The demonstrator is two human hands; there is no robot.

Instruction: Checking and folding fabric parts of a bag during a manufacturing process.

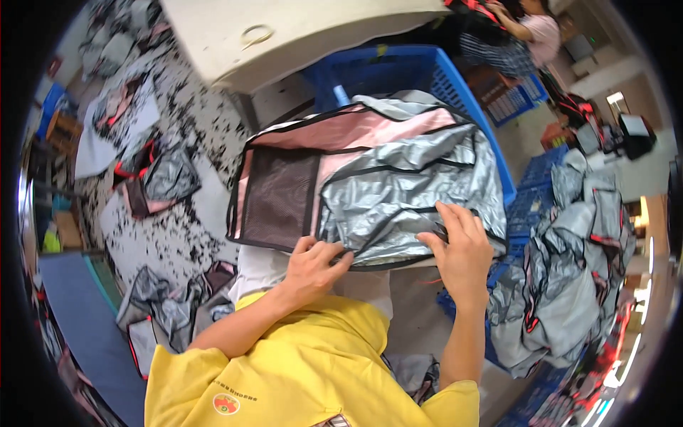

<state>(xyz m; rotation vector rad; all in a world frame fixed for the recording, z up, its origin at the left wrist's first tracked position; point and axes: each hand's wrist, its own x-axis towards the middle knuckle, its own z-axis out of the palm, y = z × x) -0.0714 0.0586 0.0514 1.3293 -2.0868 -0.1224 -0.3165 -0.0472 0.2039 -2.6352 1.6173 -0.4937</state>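
Note:
A large unfinished bag (398,186) lies across my lap, its crinkled silver lining facing up. It has pink panels, black bound edges and a dark mesh panel (279,196) on its left part. My left hand (313,269) is closed on the bag's near edge, just right of the mesh, with fingertips pressed to the black binding. Over the silver lining at the near right, my right hand (464,249) has its fingers curled and its thumb stretched toward the left. A small dark thing shows between that thumb and fingers; its kind cannot be made out.
A blue plastic crate (462,92) stands behind the bag, beside a pale table (299,28) with a ring of tape on it. More silver bags (569,285) pile over blue crates at right. Black scraps litter the left floor among other bags (167,174). A person (523,35) works at far right.

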